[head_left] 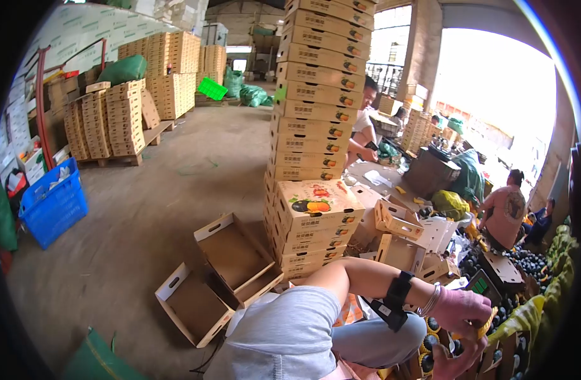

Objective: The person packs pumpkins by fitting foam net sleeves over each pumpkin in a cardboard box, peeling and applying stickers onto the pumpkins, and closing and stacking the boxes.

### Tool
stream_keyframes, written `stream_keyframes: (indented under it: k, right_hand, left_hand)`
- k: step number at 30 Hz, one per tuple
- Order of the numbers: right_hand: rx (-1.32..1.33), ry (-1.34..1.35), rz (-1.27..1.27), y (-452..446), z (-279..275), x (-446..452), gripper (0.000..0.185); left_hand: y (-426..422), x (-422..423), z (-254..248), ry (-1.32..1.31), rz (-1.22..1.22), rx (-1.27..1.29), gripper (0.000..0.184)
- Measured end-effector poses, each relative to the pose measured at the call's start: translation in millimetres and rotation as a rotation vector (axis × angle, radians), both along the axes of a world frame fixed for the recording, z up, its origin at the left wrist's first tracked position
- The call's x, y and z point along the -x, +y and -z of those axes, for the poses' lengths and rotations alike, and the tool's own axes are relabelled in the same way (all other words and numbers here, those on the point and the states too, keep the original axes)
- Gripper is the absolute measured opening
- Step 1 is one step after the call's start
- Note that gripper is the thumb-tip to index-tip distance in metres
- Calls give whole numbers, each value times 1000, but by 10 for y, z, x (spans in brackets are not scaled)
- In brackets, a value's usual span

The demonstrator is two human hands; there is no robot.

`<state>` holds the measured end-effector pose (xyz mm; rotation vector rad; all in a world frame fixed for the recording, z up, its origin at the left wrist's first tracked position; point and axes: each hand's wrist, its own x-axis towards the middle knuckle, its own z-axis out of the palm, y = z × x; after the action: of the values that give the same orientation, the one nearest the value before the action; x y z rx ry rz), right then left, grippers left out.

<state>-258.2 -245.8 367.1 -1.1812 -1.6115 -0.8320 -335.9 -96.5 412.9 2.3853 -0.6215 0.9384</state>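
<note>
My left hand [462,310], in a pink glove, is closed around a yellow, ribbed piece that looks like a foam net [488,322], at the lower right. Just below it, my right hand [458,362] has its fingers bent up against the same foam net. Whether a fruit sits inside the net is hidden by my fingers. Beneath and beside my hands, dark green round pumpkins [428,342], some in yellow nets, lie in a carton. A scale with a lit green display [482,286] stands just beyond my left hand.
A tall stack of printed cartons [316,126] rises ahead. Open carton trays [235,250] lie on the floor at its left. Farther left are a blue crate [53,206] and palleted cartons [123,120]. Co-workers [504,212] sit at the right among loose dark pumpkins [524,269].
</note>
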Motion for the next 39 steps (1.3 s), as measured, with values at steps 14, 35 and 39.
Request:
stream_keyframes:
  k: [14, 35, 39]
  right_hand:
    - [-116, 702, 282, -204, 452, -745, 46]
    - [264, 998, -221, 710, 2304, -1895, 19]
    - [130, 2028, -651, 1001, 2583, -1623, 19]
  left_hand:
    - [-200, -860, 308, 121, 120, 26, 27]
    - [1422, -1808, 2279, 1169, 423, 1264, 49]
    - [1363, -1708, 2645, 957, 240, 861, 27]
